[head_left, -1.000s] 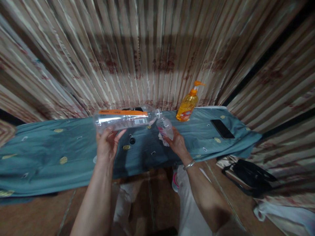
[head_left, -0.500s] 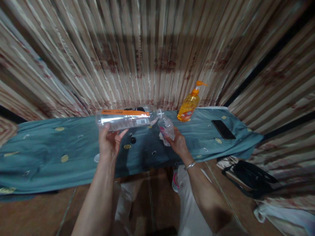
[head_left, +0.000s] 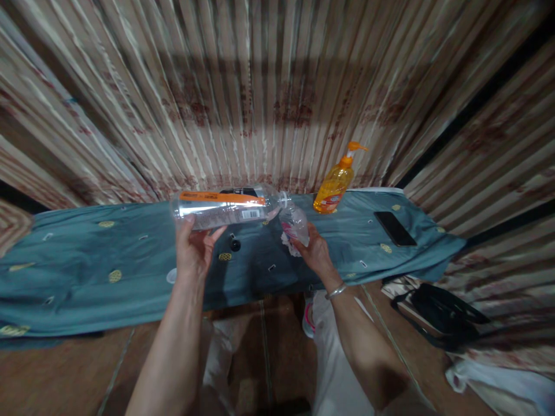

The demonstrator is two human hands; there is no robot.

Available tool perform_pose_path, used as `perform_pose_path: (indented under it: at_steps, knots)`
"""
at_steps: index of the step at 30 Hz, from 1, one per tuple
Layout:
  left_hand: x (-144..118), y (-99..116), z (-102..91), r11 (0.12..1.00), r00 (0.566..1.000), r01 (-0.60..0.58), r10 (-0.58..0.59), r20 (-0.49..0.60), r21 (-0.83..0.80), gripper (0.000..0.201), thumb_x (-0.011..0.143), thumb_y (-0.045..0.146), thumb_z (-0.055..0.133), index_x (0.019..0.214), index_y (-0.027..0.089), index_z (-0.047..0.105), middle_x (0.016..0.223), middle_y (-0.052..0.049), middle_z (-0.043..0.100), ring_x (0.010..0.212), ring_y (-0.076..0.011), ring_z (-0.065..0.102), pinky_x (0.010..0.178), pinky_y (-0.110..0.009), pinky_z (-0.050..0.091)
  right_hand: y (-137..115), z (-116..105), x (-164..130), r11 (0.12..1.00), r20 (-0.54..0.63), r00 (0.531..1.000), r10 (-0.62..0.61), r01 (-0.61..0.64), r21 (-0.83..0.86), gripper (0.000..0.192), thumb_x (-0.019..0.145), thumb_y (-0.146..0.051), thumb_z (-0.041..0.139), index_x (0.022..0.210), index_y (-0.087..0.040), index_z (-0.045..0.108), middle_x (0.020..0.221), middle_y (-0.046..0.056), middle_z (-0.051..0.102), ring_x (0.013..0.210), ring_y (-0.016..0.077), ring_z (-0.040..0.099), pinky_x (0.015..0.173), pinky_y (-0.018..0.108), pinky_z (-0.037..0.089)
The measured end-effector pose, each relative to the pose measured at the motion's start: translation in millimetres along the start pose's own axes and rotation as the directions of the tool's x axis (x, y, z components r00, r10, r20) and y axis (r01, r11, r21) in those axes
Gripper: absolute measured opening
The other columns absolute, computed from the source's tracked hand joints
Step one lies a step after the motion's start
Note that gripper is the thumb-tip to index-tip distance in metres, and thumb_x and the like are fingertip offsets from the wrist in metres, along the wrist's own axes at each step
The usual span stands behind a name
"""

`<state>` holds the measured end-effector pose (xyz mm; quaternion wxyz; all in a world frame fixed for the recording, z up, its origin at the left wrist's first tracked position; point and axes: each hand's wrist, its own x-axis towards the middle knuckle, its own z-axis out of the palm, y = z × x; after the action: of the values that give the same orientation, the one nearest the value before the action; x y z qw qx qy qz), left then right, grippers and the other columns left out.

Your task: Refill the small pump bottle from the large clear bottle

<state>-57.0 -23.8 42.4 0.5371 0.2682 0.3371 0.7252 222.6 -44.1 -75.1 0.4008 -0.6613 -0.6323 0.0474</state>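
A large clear plastic bottle with an orange and black label lies sideways in the air, its neck toward the right. My left hand grips its base from below, thumb on the near side. My right hand is closed around a small clear plastic bottle with pink print, held tilted at the big bottle's mouth. Whether the two mouths touch I cannot tell. Something white and crumpled, like tissue, shows under the small bottle beside my right fingers.
An orange pump bottle stands at the back of the cloth-covered table. A black phone lies at the right. A small black round object and a white disc lie near my left hand. On the floor rests a black bag.
Both hands and both bottles hold nearly the same pose. The whole view has shifted very slightly; nothing has been taken up or let go.
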Motion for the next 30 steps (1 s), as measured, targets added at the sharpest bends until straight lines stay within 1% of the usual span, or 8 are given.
perform_pose_path:
  at_steps: [2,8,12,15,21,26,30]
  knots:
    - [-0.6,0.4,1.1,1.000,1.000,0.001,-0.001,0.000,-0.003,0.051,0.057,0.043,0.089,0.099,0.021,0.068,0.112,-0.011,0.074,0.122,-0.0347,0.065,0.091,-0.047,0.063,0.2,0.3,0.1,1.000,-0.004,1.000,-0.005,0.005,0.006,0.069,0.094,-0.056,0.060,0.140,-0.006,0.052,0.120,0.027,0.075,0.110,0.0352,0.075,0.091,0.047,0.061]
    - [-3.3,1.9,3.9,1.000,1.000,-0.003,0.003,0.009,-0.007,0.047,0.058,0.041,0.087,0.096,0.021,0.068,0.111,-0.010,0.075,0.120,-0.0336,0.067,0.091,-0.047,0.064,0.1,-0.3,-0.4,1.000,-0.015,1.000,-0.002,0.002,0.008,0.066,0.094,-0.057,0.060,0.140,-0.009,0.053,0.122,0.025,0.075,0.109,0.0350,0.075,0.092,0.047,0.061]
    - [-3.0,2.2,3.6,1.000,1.000,-0.005,0.005,0.003,-0.006,0.044,0.060,0.040,0.086,0.096,0.022,0.068,0.113,-0.010,0.075,0.124,-0.0353,0.065,0.091,-0.047,0.064,0.1,-2.1,-0.2,1.000,0.013,1.000,0.010,-0.010,0.007,0.069,0.093,-0.056,0.061,0.142,-0.008,0.052,0.124,0.026,0.074,0.112,0.0356,0.074,0.092,0.047,0.060]
    - [-2.5,2.6,3.1,1.000,1.000,-0.004,0.004,0.008,-0.008,0.043,0.060,0.039,0.086,0.096,0.021,0.068,0.115,-0.010,0.075,0.126,-0.0360,0.064,0.092,-0.049,0.064,-0.2,-1.7,-0.1,1.000,0.011,1.000,0.010,-0.010,-0.001,0.069,0.093,-0.056,0.062,0.141,-0.007,0.052,0.125,0.027,0.074,0.112,0.0354,0.074,0.092,0.046,0.060]
    - [-3.1,1.8,3.7,1.000,1.000,-0.011,0.012,0.022,-0.011,0.044,0.061,0.040,0.086,0.096,0.020,0.068,0.111,-0.009,0.076,0.115,-0.0326,0.069,0.087,-0.047,0.066,-0.1,-0.8,-0.6,1.000,-0.011,1.000,0.006,-0.006,0.005,0.064,0.093,-0.053,0.063,0.140,-0.010,0.054,0.124,0.025,0.075,0.112,0.0343,0.075,0.093,0.046,0.060]
    - [-2.7,0.8,3.3,1.000,0.999,-0.025,0.025,0.028,-0.008,0.043,0.064,0.040,0.084,0.099,0.020,0.068,0.112,-0.010,0.075,0.110,-0.0298,0.071,0.085,-0.044,0.066,0.6,-2.8,-0.2,1.000,0.007,1.000,-0.010,0.010,0.016,0.065,0.093,-0.052,0.063,0.140,-0.008,0.052,0.122,0.025,0.075,0.111,0.0350,0.075,0.092,0.045,0.060]
    - [-1.7,0.9,2.1,1.000,0.999,-0.015,0.015,0.033,-0.011,0.043,0.064,0.039,0.083,0.100,0.022,0.069,0.113,-0.009,0.076,0.106,-0.0286,0.072,0.083,-0.042,0.067,0.2,-2.3,-0.1,1.000,-0.011,1.000,-0.018,0.018,0.019,0.064,0.093,-0.053,0.063,0.140,-0.010,0.053,0.123,0.024,0.075,0.111,0.0347,0.075,0.091,0.045,0.061]
